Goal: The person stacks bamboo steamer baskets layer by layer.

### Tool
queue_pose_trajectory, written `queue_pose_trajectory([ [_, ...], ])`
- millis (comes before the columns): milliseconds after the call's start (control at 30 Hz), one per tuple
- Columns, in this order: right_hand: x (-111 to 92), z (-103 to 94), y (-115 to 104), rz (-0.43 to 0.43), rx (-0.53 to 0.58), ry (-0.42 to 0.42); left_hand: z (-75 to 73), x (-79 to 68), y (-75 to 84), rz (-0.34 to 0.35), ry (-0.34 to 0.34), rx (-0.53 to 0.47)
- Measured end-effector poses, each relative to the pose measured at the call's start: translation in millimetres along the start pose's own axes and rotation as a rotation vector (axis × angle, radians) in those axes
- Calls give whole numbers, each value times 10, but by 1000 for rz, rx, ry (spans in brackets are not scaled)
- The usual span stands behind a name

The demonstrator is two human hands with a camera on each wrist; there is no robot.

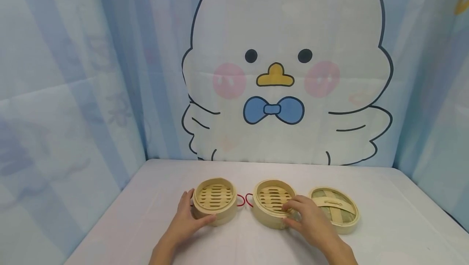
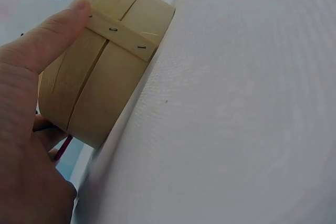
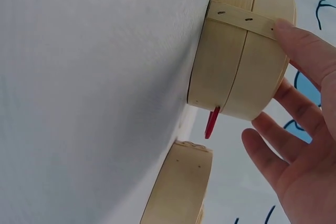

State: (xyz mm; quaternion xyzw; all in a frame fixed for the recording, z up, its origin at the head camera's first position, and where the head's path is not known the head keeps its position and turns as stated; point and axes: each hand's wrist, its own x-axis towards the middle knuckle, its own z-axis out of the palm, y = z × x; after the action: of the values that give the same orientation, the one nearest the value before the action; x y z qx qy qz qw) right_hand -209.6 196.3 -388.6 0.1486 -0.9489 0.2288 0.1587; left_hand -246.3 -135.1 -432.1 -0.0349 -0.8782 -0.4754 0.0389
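My left hand (image 1: 185, 218) curves around the left bamboo steamer (image 1: 215, 200), thumb against its near wall and fingers round its left side, while my right hand (image 1: 309, 218) pinches the rim of the right bamboo steamer (image 1: 272, 202) between thumb and forefinger, its other fingers spread loosely. Both steamers sit upright on a white cloth (image 1: 227, 244), slotted floors facing up. Red loops (image 1: 244, 200) nearly meet between my two sets of fingers. Just right of my right knuckles lies a woven lid (image 1: 337, 208). Beyond all my fingertips, a cartoon bird (image 1: 275, 143) in a blue bow tie (image 1: 272, 109) fills the backdrop.
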Motion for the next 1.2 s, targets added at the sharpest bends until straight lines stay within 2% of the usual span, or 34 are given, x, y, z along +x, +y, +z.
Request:
queue_pose_trajectory([
  [267, -1, 26, 20, -36, 46, 28, 11, 1, -3, 28, 19, -14],
  [600, -11, 49, 65, -128, 124, 108, 22, 34, -38, 40, 30, -40],
  [900, 52, 76, 90, -323, 117, 277, 24, 36, -50, 65, 35, -46],
  [1000, 78, 69, 66, -340, 122, 293, 26, 36, -45, 61, 38, -42],
  [1200, 169, 48, -35, -302, 123, 299, 19, 35, -49, 51, 40, -33],
])
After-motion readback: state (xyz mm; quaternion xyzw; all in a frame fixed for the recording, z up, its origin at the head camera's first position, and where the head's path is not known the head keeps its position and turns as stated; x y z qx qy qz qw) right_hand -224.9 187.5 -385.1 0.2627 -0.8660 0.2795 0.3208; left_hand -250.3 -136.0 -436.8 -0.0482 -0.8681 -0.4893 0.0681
